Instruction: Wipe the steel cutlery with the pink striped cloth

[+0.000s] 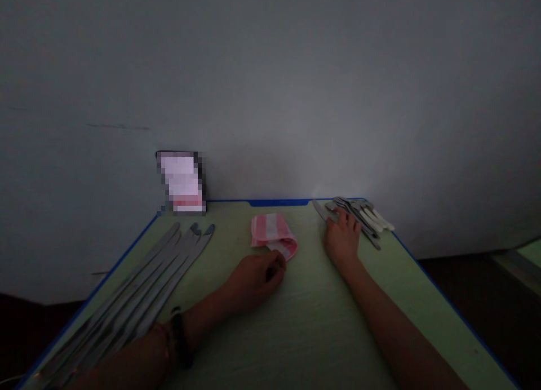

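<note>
A pink-and-white striped cloth (270, 226) lies folded over in the middle of the table, its right side curling up. My left hand (260, 277), with a dark band on the wrist, is at the cloth's near edge, its fingers curled and closed on it. To the right, my right hand (343, 240) reaches onto a pile of cutlery (363, 215) with its fingers somewhat apart. A knife (320, 209) pokes out to the left of these fingers; its other end is hidden by the hand. Several long silver knives (156, 280) lie side by side at the left, partly behind my left forearm.
A pixelated, lit phone-like screen (181, 181) leans on the wall (270, 97) at the table's back left corner. The pale green table (291, 333) has a blue edge and meets the wall at the back. White handles (380, 218) show at the pile's right side.
</note>
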The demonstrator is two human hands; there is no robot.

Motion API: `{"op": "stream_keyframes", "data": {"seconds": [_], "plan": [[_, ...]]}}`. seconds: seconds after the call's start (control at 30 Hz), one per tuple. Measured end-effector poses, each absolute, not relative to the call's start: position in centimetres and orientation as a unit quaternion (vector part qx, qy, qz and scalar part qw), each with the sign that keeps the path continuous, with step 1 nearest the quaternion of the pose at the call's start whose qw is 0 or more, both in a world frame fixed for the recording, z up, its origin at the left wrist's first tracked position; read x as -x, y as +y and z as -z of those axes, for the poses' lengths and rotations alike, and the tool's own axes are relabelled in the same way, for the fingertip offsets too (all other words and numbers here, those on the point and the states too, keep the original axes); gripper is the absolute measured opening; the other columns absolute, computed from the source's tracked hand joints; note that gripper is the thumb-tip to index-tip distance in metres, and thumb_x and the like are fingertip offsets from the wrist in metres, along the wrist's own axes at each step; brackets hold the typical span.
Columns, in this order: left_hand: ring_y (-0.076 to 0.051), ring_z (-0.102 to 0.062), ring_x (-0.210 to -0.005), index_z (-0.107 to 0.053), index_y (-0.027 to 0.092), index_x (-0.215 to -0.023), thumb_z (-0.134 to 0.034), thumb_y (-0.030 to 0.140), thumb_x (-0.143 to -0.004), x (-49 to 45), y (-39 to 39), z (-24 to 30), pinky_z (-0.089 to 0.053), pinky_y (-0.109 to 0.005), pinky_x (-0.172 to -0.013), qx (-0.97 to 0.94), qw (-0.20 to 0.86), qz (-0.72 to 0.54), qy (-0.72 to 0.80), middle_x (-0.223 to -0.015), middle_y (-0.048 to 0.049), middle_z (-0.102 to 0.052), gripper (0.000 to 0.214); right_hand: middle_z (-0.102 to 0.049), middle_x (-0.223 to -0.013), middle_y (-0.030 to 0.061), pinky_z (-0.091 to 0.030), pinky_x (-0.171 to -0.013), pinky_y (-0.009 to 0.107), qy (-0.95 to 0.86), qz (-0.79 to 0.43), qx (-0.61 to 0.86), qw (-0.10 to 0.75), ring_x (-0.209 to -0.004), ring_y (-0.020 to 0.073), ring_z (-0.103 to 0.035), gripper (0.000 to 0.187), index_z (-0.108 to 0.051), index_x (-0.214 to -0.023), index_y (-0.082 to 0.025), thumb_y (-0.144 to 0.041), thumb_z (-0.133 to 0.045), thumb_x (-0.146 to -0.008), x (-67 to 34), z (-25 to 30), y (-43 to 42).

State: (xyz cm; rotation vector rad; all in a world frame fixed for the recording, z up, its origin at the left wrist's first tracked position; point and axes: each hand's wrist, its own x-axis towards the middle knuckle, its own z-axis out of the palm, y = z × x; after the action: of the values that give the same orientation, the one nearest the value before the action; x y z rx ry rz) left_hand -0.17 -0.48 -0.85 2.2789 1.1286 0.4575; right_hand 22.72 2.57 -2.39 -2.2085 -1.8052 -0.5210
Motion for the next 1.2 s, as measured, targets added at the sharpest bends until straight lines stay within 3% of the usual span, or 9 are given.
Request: {"op": "stream_keyframes", "data": {"seconds": [0.23, 0.4, 0.67, 1.2], "plan": [[-0.012, -0.053, -0.059, -0.057, 0.018, -0.087, -0.043, 0.029, -0.084, 0.1, -0.6, 0.7, -0.035, -0.021, -0.054, -0.848, 0.277, -0.164, 0.422, -0.068, -0.0003, -0.061, 0.018, -0.045, -0.132, 0.0104, -0.026, -0.085, 0.041, -0.594, 0.18, 0.769, 0.154, -0.114, 0.0291, -0.036, 0.03, -0.069, -0.096, -0.02, -0.02, -0.04, -0.086, -23.5, 2.7, 3.1], [-0.012, -0.053, -0.058, -0.057, 0.018, -0.087, -0.043, 0.029, -0.085, 0.1, -0.8, 0.4, -0.034, -0.021, -0.053, -0.849, 0.276, -0.157, 0.423, -0.068, -0.0005, -0.061, 0.018, -0.049, -0.121, 0.0158, -0.026, -0.086, 0.043, -0.571, 0.192, 0.776, 0.19, -0.11, 0.0312, -0.037, 0.028, -0.066, -0.098, -0.015, -0.028, -0.046, -0.084, -24.0, 2.4, 3.4], [-0.012, -0.053, -0.057, -0.057, 0.018, -0.087, -0.043, 0.028, -0.085, 0.2, -0.8, 0.4, -0.034, -0.022, -0.054, -0.852, 0.272, -0.15, 0.422, -0.066, 0.0005, -0.06, 0.017, -0.05, -0.113, 0.0207, -0.024, -0.089, 0.045, -0.555, 0.193, 0.789, 0.179, -0.11, 0.0331, -0.037, 0.039, -0.056, -0.113, -0.009, -0.03, -0.046, -0.083, -23.8, 2.1, 3.6], [-0.012, -0.052, -0.057, -0.056, 0.018, -0.088, -0.041, 0.027, -0.085, 0.2, -0.7, 0.0, -0.033, -0.022, -0.055, -0.859, 0.272, -0.126, 0.416, -0.063, 0.0015, -0.058, 0.018, -0.051, -0.111, 0.0198, -0.023, -0.093, 0.046, -0.536, 0.211, 0.799, 0.173, -0.108, 0.0318, -0.039, 0.04, -0.057, -0.108, -0.006, -0.034, -0.047, -0.082, -24.3, 2.2, 3.8]]}}
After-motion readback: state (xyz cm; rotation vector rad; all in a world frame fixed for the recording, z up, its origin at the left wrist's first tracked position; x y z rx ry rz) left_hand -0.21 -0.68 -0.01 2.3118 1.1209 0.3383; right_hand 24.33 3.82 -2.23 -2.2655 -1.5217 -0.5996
